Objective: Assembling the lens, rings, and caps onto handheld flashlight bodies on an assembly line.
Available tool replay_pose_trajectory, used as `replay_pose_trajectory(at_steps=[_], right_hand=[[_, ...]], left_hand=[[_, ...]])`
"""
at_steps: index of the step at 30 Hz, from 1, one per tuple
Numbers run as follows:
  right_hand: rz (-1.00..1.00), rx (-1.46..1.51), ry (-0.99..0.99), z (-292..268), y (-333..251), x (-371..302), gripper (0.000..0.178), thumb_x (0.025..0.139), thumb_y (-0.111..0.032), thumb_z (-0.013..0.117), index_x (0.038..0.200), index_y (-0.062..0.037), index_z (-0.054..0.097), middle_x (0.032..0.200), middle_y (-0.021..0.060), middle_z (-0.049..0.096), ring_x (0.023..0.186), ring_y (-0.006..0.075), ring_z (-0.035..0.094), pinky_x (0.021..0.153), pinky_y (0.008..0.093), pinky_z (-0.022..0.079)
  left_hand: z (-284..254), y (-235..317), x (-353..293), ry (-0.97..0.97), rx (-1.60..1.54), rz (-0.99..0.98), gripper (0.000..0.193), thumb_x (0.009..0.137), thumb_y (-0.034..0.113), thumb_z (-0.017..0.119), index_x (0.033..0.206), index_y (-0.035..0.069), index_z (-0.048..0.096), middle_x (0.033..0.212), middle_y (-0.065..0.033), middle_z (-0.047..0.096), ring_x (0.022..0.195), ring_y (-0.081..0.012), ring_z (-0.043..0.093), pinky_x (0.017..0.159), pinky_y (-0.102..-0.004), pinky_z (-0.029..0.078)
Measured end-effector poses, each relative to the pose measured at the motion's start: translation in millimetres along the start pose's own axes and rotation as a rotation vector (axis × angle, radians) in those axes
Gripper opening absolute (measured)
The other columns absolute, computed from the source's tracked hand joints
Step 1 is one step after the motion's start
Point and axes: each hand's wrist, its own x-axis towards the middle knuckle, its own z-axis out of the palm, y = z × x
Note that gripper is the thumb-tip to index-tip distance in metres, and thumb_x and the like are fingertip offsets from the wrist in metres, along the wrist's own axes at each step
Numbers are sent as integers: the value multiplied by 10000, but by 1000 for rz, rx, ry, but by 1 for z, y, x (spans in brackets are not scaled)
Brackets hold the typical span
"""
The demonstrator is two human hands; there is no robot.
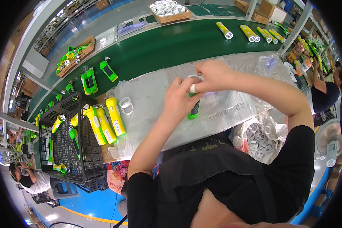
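Observation:
A green flashlight [194,111] with a dark panel on its side is gripped in my left hand [178,97], its lower end pointing toward me. My right hand [213,75] is closed at the flashlight's head, fingers pinching a white ring [195,77] there. Fingers hide most of the head, so I cannot tell how far the ring sits on it. Left of my hands, loose white rings [126,105] lie on the plastic-covered work surface [152,121]. Beside them is a row of yellow flashlights [115,116].
A black crate [85,163] holding flashlights stands at the left. Beyond the work surface runs a green conveyor belt [159,45] carrying green and yellow flashlights. A box of white rings [170,14] is behind it. A bag of white rings [258,138] sits at the right. Co-workers sit at both sides.

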Motion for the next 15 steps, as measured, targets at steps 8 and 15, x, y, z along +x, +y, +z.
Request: replay_pose_trajectory(at_steps=[8,15], right_hand=[[-267,61,102,5,4,-2,405,774,-378,718,890,-17,576,890,142,600,833,314,612,713,411,478],[-559,346,223,18,33,10,541,675,-545,690,735,-19,579,714,155,612,674,314,616,592,424,462]], left_hand=[[4,0,0,63,1,88,358,627,167,852,931,189,665,747,-37,507,638,-214,543,566,-358,464],[-1,4,0,-37,-20,20,395,626,147,870,969,140,675,823,-41,581,745,-216,596,633,-337,486]])
